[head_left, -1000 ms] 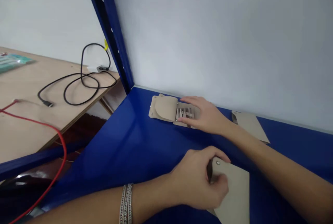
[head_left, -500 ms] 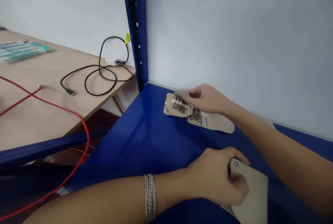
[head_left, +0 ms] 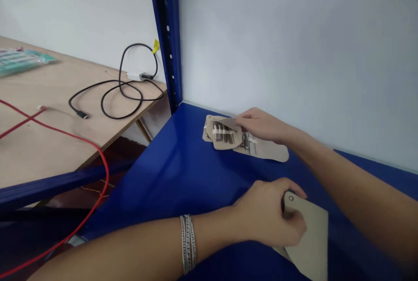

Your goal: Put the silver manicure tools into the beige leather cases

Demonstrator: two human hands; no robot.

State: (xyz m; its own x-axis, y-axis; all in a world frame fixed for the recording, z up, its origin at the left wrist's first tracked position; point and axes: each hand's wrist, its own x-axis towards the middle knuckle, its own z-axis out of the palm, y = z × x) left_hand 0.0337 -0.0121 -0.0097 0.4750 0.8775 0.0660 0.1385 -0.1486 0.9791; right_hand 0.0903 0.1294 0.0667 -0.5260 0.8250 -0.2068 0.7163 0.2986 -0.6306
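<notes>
Shelf: blue steel shelf deck [head_left: 146, 194], back edge runs along white wall [head_left: 277, 41]; upright post [head_left: 166, 33] at its L corner.
Table: plywood table [head_left: 42, 150] left of shelf, edge well below wall line, w/ black cable [head_left: 120, 98], red wire [head_left: 107, 172], plastic packet [head_left: 22, 61].
Open room: wide bare blue area left of pouch and betw. both hands; less room behind pouch, close to back edge.
Pouch: tan pouch [head_left: 266, 150] lies flat on deck, near wall, folded part on top; small steel tools [head_left: 220, 133] sit in its loops.
Panel: beige panel [head_left: 310, 237] tilted, low on deck, lower edge out of view; metal stud [head_left: 290, 199] near top corner.
R hand: R hand [head_left: 264, 126] on top of pouch, fingers close together on folded part; grip or light touch, hard to tell from this view.
L hand: L hand [head_left: 266, 213] w/ silver bracelet [head_left: 187, 244], fingers curled tight, holding panel by edge just beside stud.
</notes>
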